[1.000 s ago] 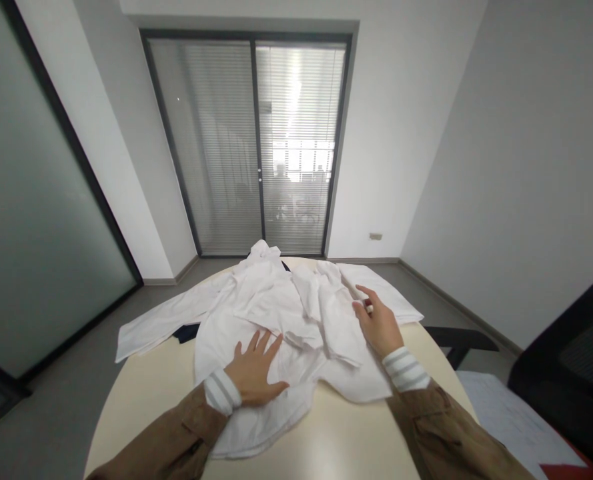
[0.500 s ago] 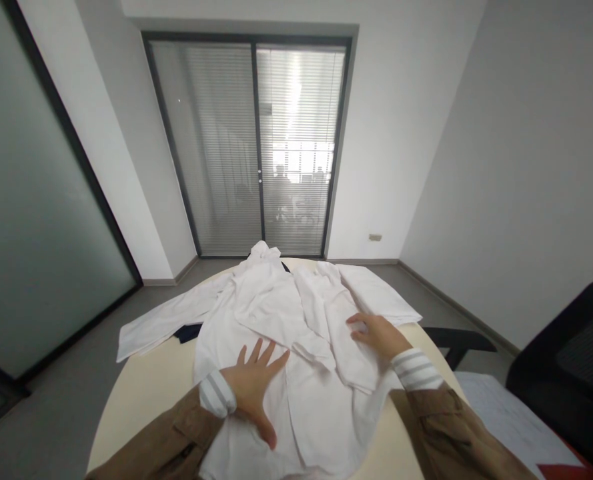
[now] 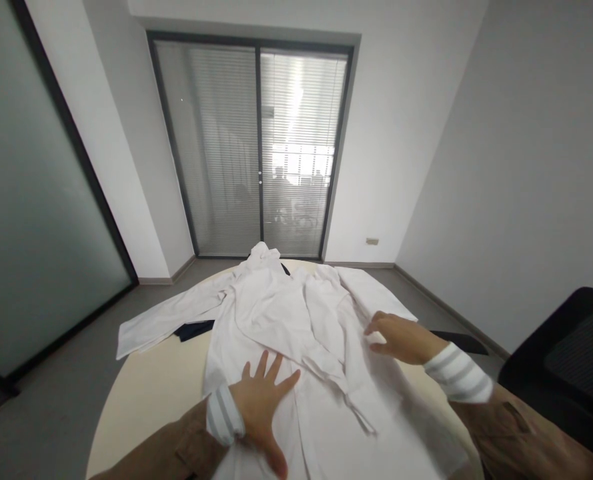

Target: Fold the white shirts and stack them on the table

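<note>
Looking over the round table (image 3: 136,393), we're seeing a white shirt (image 3: 271,300) sprawling across its middle, rumpled and creased, running from the table's far edge right down to its near side! Our left hand (image 3: 260,405) is lying on the cloth at the table's near side, fingers fanned wide, thumb jutting out. Over on the table's right, our right hand (image 3: 401,337) is hanging at the shirt, fingers bent, thumb and forefinger parted; whether the tips are touching fabric, we're not able to tell. One sleeve (image 3: 169,321) is reaching past the table's left edge, and a dark blue cloth (image 3: 195,331) is peeking out beneath it. Toward the table's near right, the shirt is looking blurred. Beyond the table, we're spotting a glass partition (image 3: 259,133) with blinds (image 3: 301,100), while a black chair (image 3: 566,373) is standing to the table's right.
</note>
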{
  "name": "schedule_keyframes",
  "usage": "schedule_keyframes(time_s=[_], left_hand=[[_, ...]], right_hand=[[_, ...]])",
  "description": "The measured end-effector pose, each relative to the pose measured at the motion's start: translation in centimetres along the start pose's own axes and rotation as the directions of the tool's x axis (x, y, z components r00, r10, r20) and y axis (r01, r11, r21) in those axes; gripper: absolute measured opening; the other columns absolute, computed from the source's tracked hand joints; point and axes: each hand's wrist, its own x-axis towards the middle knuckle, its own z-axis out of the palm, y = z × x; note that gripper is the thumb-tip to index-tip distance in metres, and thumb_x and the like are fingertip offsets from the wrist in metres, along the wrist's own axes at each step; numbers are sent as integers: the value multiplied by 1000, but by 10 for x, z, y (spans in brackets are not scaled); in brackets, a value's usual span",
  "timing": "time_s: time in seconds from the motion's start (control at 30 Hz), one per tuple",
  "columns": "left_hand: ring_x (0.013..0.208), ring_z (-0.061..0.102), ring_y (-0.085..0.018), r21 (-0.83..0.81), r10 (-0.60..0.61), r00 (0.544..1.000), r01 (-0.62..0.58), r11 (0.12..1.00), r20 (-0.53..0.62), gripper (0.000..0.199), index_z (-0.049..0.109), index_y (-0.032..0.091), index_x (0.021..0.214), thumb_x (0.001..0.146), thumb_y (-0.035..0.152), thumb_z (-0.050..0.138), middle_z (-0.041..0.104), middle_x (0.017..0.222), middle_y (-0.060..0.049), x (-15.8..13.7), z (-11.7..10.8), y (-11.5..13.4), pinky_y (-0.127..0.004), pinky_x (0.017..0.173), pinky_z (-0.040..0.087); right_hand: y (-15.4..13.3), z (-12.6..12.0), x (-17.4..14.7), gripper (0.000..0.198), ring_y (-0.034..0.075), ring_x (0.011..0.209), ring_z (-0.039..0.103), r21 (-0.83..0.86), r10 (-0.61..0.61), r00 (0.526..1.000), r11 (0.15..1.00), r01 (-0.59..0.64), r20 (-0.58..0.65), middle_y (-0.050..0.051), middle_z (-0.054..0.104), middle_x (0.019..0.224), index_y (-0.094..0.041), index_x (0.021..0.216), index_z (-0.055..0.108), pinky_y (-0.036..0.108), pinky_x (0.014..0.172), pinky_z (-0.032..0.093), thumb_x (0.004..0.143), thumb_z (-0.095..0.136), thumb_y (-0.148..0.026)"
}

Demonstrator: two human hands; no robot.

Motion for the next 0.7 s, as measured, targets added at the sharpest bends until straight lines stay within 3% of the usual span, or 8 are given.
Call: schedule_keyframes(time_s=[0.17, 0.23, 0.33, 0.43, 0.53, 0.6, 0.63, 0.7], left_hand=[[141, -17, -51, 26, -22, 1000, 22, 999, -4, 156, 1, 28, 158, 34, 72, 85, -11, 161, -23, -2, -2, 4, -80, 103, 3], [142, -13, -52, 43, -39, 999, 39, 998, -9, 155, 5, 29, 158, 33, 67, 88, -7, 162, -23, -3, 0, 9, -81, 104, 8], [143, -3, -55, 27, -54, 999, 54, 998, -1, 148, 16, 32, 158, 34, 59, 92, -1, 163, -22, -9, 3, 16, -80, 103, 18], [144, 11, -54, -19, 39, 999, -39, 999, 23, 126, 28, 31, 156, 48, 61, 88, 12, 163, -20, -26, -5, 20, -74, 104, 29], [136, 43, -45, -96, 210, 978, -208, 973, 8, 104, 38, 23, 153, 66, 62, 78, 42, 152, -22, -42, -29, 17, -57, 110, 36], [110, 68, -34, -232, 249, 968, -233, 944, 39, 88, 43, 26, 149, 74, 61, 72, 68, 128, -13, -43, -50, 9, -46, 100, 49], [101, 72, -29, -284, 275, 961, -255, 924, 33, 78, 45, 26, 148, 81, 58, 67, 72, 119, -9, -37, -60, 2, -41, 95, 52], [101, 71, -25, -304, 245, 952, -293, 907, -186, 60, 53, 23, 141, 88, 52, 59, 72, 118, -9, -16, -78, -17, -34, 90, 53]], right_hand=[[-45, -2, 29, 48, 30, 120, 58, 61, -230, 973, 971, 230, -7, 15, 61, 133, -21, 136, 59, 43, 103, 45, 91, 58, -37], [-62, 11, 39, 59, 33, 138, 42, 78, -274, 961, 958, 276, -35, 15, 49, 148, -21, 143, 52, 48, 114, 33, 91, 57, -47], [-79, 36, 50, 80, 39, 150, 16, 133, -282, 958, 952, 274, 46, 13, 26, 162, -27, 153, 36, 62, 117, 16, 86, 57, -64], [-83, 57, 52, 103, 45, 150, 2, 200, -264, 941, 954, 223, 211, 11, 8, 166, -32, 157, 22, 73, 110, 17, 73, 62, -77], [-81, 63, 48, 110, 47, 148, 10, 227, -262, 918, 954, 199, 298, 13, 14, 165, -33, 157, 23, 75, 107, 19, 67, 65, -79], [-82, 62, 45, 108, 47, 145, 21, 203, -267, 928, 955, 218, 258, 14, 28, 161, -32, 154, 31, 74, 109, 14, 63, 69, -79], [-83, 60, 44, 104, 45, 142, 28, 184, -269, 939, 955, 232, 214, 15, 37, 157, -31, 151, 38, 73, 110, 11, 64, 69, -78], [-88, 59, 43, 84, 41, 133, 43, 142, -260, 961, 959, 245, 99, 16, 54, 141, -27, 140, 52, 68, 112, 12, 73, 63, -76]])
